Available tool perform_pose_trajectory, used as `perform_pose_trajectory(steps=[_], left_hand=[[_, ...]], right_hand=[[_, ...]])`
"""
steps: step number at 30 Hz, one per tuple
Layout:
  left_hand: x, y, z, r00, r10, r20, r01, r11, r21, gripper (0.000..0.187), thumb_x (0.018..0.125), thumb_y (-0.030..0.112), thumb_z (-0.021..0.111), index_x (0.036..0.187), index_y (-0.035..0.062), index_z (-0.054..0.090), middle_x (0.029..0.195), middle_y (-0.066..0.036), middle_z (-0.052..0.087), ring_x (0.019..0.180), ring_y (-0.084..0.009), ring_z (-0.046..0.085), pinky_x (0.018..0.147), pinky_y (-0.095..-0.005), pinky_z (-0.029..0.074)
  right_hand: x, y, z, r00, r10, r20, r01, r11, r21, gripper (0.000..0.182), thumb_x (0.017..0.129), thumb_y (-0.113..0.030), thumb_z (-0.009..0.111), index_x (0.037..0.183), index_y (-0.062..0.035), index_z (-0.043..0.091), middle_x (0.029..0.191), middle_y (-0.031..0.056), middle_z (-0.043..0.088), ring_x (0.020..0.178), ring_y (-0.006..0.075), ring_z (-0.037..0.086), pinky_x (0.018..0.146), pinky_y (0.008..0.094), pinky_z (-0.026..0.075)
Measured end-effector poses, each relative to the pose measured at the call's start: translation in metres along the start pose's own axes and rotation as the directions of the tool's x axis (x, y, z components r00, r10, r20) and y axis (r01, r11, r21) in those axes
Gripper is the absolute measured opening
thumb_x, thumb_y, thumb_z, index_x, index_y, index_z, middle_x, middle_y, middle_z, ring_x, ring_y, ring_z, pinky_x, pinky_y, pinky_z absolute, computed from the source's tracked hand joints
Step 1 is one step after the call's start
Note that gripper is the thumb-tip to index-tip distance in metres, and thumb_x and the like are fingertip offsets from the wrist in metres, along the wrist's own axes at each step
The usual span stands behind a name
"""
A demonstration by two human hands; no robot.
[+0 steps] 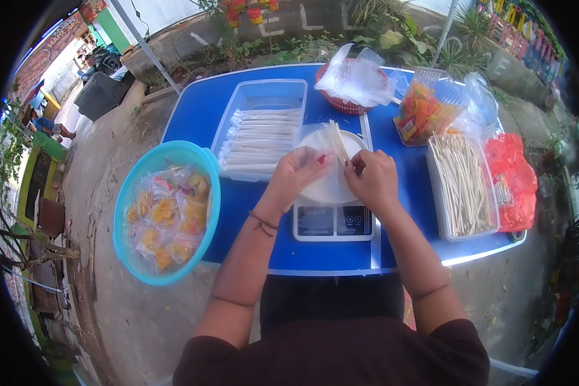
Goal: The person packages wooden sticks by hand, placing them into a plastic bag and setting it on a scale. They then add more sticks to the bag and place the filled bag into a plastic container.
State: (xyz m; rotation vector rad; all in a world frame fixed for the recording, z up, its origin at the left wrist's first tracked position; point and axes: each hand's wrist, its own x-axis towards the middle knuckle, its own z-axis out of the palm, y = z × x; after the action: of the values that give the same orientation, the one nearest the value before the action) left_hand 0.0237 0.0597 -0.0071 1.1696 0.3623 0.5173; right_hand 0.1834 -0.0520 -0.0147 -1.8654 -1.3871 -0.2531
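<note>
Over a white kitchen scale (333, 222) on the blue table (199, 109), my left hand (297, 172) and my right hand (372, 177) hold a thin clear plastic bag (323, 143) between them. A few pale sticks (338, 141) stand up in the bag. A white plate (327, 186) lies on the scale under my hands. Both hands pinch the bag's sides with closed fingers.
A clear tray (264, 96) holds several filled long packets. A blue basin (138, 186) with bagged yellow snacks overhangs the table's left edge. To the right stand a tub of pale sticks (463, 183), a bag of orange snacks (424, 112), red plastic bags (514, 180) and a red basket (347, 106) of clear bags.
</note>
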Motion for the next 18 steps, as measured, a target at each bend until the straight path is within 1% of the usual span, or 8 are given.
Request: perform_pose_trajectory(steps=[3, 6, 9, 18], left_hand=[[-0.0011, 0.0067, 0.0045, 0.999, -0.049, -0.008, 0.048, 0.993, -0.106, 0.014, 0.097, 0.01, 0.057, 0.105, -0.0018, 0.058, 0.136, -0.027, 0.05, 0.125, -0.0332, 0.054, 0.106, -0.0395, 0.046], [0.0028, -0.0008, -0.0025, 0.997, -0.071, 0.03, 0.077, 0.939, -0.336, 0.014, 0.097, 0.009, 0.056, 0.105, -0.0015, 0.058, 0.136, -0.03, 0.048, 0.125, -0.0377, 0.052, 0.105, -0.0416, 0.046], [0.0023, -0.0027, -0.0042, 0.994, -0.043, 0.097, 0.077, 0.922, -0.38, 0.014, 0.097, 0.009, 0.056, 0.106, -0.0016, 0.057, 0.137, -0.033, 0.045, 0.125, -0.0402, 0.052, 0.105, -0.0434, 0.046], [0.0009, 0.0013, 0.0003, 0.993, -0.098, 0.063, 0.115, 0.916, -0.385, 0.014, 0.097, 0.009, 0.056, 0.106, -0.0004, 0.058, 0.139, -0.032, 0.044, 0.124, -0.0403, 0.053, 0.105, -0.0437, 0.047]], right_hand=[[0.001, -0.0001, -0.0007, 0.999, -0.004, -0.047, 0.006, 0.999, 0.045, 0.01, 0.074, -0.013, 0.07, 0.068, -0.007, 0.063, 0.065, 0.0064, 0.066, 0.064, 0.0255, 0.058, 0.062, 0.0389, 0.039], [0.0006, -0.0003, -0.0007, 0.999, -0.006, -0.054, 0.009, 0.998, 0.057, 0.009, 0.075, -0.013, 0.069, 0.07, -0.0066, 0.065, 0.066, 0.0069, 0.066, 0.065, 0.0261, 0.058, 0.062, 0.0392, 0.039], [-0.0003, 0.0005, 0.0004, 0.998, -0.011, -0.062, 0.014, 0.999, 0.05, 0.008, 0.075, -0.012, 0.069, 0.071, -0.0066, 0.065, 0.067, 0.0079, 0.065, 0.065, 0.0269, 0.058, 0.062, 0.0397, 0.039], [0.0003, -0.0016, 0.0006, 0.997, -0.003, -0.078, 0.009, 0.997, 0.074, 0.009, 0.077, -0.013, 0.069, 0.072, -0.006, 0.065, 0.069, 0.0087, 0.065, 0.067, 0.0269, 0.058, 0.063, 0.0403, 0.038]])
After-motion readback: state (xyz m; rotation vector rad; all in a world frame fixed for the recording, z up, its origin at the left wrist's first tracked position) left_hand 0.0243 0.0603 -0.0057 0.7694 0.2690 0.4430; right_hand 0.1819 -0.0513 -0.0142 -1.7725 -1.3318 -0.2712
